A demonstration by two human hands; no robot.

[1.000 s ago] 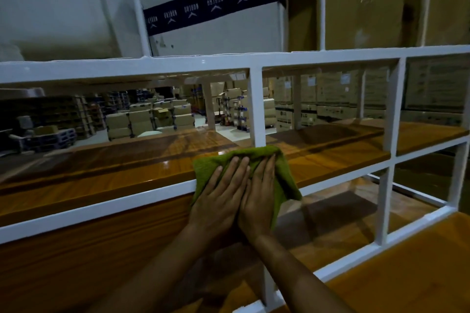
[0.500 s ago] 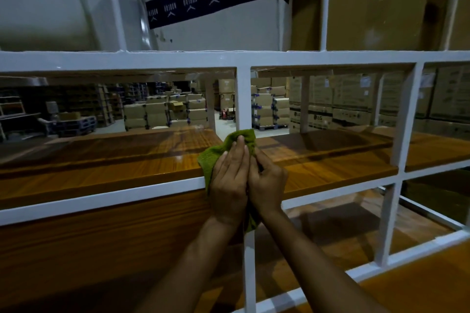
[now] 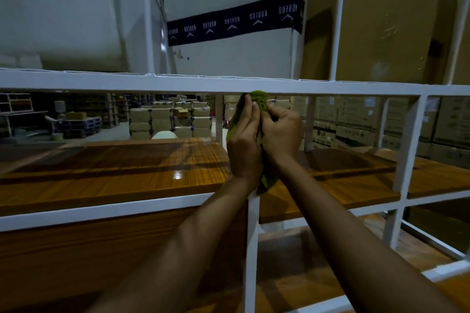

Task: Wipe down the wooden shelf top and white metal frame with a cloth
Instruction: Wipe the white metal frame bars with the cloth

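We see the green cloth [image 3: 259, 103] bunched around the upright white post [image 3: 252, 241] of the frame, its top now just under the upper white rail [image 3: 178, 84]; half a second ago it sat lower, at the level of the wooden shelf [image 3: 127, 173] edge, and a second ago it lay spread flat there under both palms. The left hand [image 3: 244, 145] and the right hand [image 3: 282, 132] press together from either side, fingers curled, clamping the cloth and post between them. The cloth looks crumpled and nubbly, with a tail hanging below the wrists. We cannot see the stretch of post inside the grip. The shelf is glossy orange-brown with a bright glint. Above the rail stand a white box [image 3: 234, 33] with handwritten letters and a dark printed band, and a brown carton [image 3: 381, 28] beside it. Through the frame, stacked cartons [image 3: 173, 119] in the dim hall are too small to read.
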